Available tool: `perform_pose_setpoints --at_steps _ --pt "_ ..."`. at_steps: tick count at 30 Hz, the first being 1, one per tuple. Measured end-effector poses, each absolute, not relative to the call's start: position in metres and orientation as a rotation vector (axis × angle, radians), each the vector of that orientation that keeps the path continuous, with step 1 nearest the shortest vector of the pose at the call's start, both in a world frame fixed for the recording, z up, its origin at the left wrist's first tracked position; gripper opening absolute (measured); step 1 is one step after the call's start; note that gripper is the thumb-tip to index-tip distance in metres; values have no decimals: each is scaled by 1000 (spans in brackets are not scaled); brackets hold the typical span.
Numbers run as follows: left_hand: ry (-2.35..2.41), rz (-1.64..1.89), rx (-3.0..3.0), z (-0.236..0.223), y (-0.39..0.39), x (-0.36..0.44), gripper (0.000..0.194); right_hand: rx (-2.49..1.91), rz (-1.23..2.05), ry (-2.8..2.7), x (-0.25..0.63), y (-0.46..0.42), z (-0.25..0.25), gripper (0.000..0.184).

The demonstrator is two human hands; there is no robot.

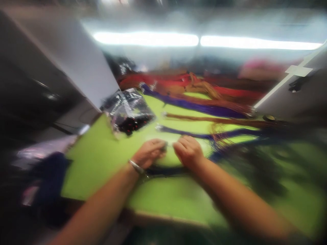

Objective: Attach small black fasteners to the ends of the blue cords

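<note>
The view is smeared by motion. My left hand (pixel 149 153) and my right hand (pixel 188 150) rest close together on a lime-green table top (pixel 102 153), both with fingers curled inward. Between them sits a small grey piece (pixel 165 147) that the left fingers seem to pinch; I cannot make out what it is. A dark strand (pixel 166 170) lies under both wrists. A bracelet is on my left wrist. Long strands of hair-like fibre lie just beyond the hands: a dark blue one (pixel 204 135), a brown one (pixel 212 119) and a purple one (pixel 194 105).
A clear plastic bag (pixel 129 110) with dark and red contents lies at the table's far left. Red and orange strands (pixel 194 83) are piled at the back. A grey panel (pixel 76 61) rises on the left, another (pixel 293 92) on the right. Dark cloth (pixel 51 177) hangs off the left edge.
</note>
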State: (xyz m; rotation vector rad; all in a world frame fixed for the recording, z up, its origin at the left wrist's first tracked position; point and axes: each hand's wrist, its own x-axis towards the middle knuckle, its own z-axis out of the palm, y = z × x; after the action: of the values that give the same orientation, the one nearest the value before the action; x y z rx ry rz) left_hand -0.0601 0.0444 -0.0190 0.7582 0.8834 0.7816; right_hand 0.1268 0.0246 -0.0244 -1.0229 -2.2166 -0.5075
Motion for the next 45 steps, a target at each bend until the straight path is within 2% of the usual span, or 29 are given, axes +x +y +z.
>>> perform_pose_setpoints --at_steps 10,22,25,30,32,41,45 --pt "822 753 775 -22 45 -62 34 -1037 -519 -2200 127 24 -25 25" --pt "878 774 822 -23 41 -57 30 -933 -595 -2207 123 24 -27 25" --pt "911 787 833 -24 40 -53 30 -970 -495 -2204 124 26 -33 25" --pt "920 798 826 -27 40 -51 32 -1017 -114 -2136 128 28 -38 11" --pt "916 792 828 -27 41 -51 32 -1028 -54 -2134 129 28 -38 9" --pt "921 730 906 -31 41 -53 31 -1059 -239 -2233 128 27 -34 17" --pt "939 721 949 -31 40 -51 34 -1052 -221 -2295 127 27 -39 19"
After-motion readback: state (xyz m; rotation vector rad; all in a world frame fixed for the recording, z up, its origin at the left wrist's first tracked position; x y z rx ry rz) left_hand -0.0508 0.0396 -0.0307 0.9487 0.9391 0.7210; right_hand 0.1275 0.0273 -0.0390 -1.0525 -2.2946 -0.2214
